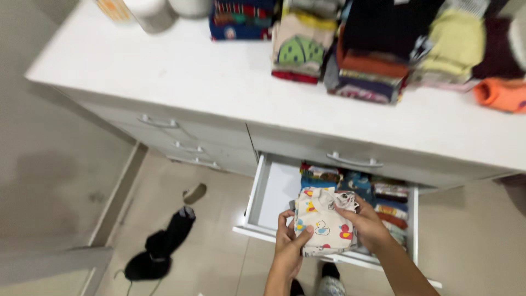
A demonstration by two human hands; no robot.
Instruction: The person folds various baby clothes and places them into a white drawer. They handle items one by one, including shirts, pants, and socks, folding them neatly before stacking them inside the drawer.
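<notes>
Open drawer below; folded garment within both hands' grip.

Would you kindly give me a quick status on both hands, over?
Left hand and right hand gripping folded duck-print garment. Held over open drawer. Nothing blocking.

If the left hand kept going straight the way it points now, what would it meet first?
The left hand, already gripping the folded duck-print garment, points up-frame over the open drawer. Past that garment, probably the folded clothes at the drawer's back; depth is unclear.
</notes>
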